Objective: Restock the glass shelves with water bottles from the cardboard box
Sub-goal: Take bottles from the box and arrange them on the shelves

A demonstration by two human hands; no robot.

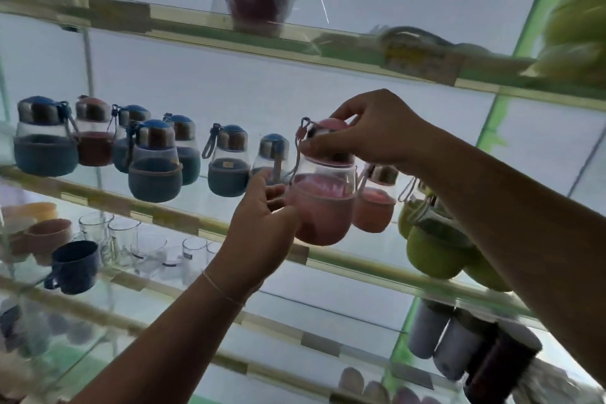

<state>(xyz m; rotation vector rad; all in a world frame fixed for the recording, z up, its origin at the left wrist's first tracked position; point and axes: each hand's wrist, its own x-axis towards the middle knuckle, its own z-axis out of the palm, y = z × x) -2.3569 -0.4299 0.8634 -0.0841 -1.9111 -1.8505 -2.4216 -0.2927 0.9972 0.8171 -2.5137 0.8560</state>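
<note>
Here, one pink bottle (323,203), two hands, right hand (370,131) gripping lid.

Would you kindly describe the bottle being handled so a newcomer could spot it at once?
Find the middle glass shelf lined with small bottles. Right of the blue ones, the pink bottle sits at the front edge. Unlike its neighbours, both hands are on it: right hand on its cap, left hand at its sleeve.

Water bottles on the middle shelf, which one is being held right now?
The pink bottle: the right hand grips its cap, the left hand touches its sleeve. The blue ones stand untouched.
</note>
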